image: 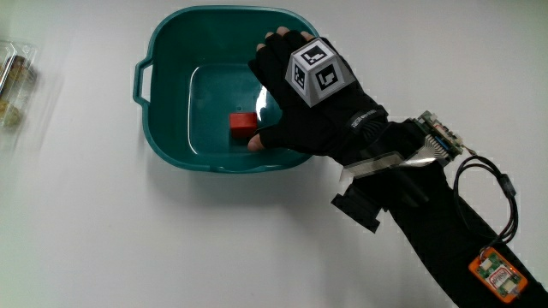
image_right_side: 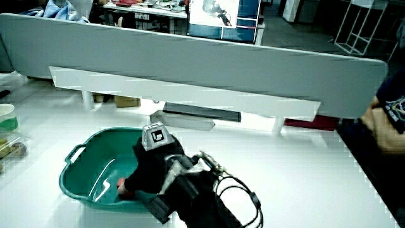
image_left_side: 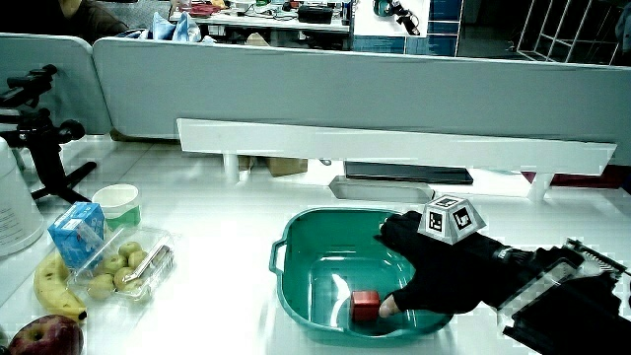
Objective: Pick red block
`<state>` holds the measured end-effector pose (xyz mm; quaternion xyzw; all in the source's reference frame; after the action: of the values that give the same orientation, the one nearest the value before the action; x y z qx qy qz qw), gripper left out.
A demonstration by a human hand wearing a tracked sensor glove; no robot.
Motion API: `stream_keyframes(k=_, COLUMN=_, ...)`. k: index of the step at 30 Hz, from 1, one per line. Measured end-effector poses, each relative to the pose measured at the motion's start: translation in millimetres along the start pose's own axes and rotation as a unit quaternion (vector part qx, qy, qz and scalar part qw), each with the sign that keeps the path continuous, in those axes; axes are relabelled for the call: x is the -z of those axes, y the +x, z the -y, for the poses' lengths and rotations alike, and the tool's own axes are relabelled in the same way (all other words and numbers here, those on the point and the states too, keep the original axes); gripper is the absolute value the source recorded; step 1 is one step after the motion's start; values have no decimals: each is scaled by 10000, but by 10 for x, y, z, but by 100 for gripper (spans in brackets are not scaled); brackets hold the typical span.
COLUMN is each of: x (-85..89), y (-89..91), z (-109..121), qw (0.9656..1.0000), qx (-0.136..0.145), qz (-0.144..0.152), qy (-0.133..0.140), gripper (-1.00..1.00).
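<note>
Red block (image: 243,126), a small cube, lies on the floor of the teal plastic basin (image: 171,98) near the middle of the frame in the main view. It is in the part of the basin nearer to you. In a side view the red block (image_left_side: 365,304) shows low against the basin's (image_left_side: 306,247) near wall.

Your hand (image: 312,94) in its black glove reaches into the basin over the rim, with the small patterned cube (image: 315,73) on its back facing up. Your fingers are loosely spread and hold nothing. Your thumb tip (image: 255,144) sits just beside the block, touching it or nearly so; you cannot tell which from these views. The other fingertips (image: 278,38) point toward the basin's wall farther from you, well apart from the block.

In a side view your hand (image_right_side: 149,168) and forearm cover the block inside the basin (image_right_side: 82,171).

The basin stands on a white table (image: 128,248). In a side view a clear plastic tray of small green fruit (image_left_side: 123,271), a yellow banana (image_left_side: 49,286) and a blue carton (image_left_side: 77,235) lie well apart from the basin.
</note>
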<state>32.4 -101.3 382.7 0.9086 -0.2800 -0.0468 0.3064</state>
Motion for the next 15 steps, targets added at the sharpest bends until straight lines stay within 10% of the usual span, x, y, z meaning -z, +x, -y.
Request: stream_keyframes(k=15, x=212, y=-134, z=-265, qw=9988, qx=-52, qz=-89, qy=-477, gripper=0)
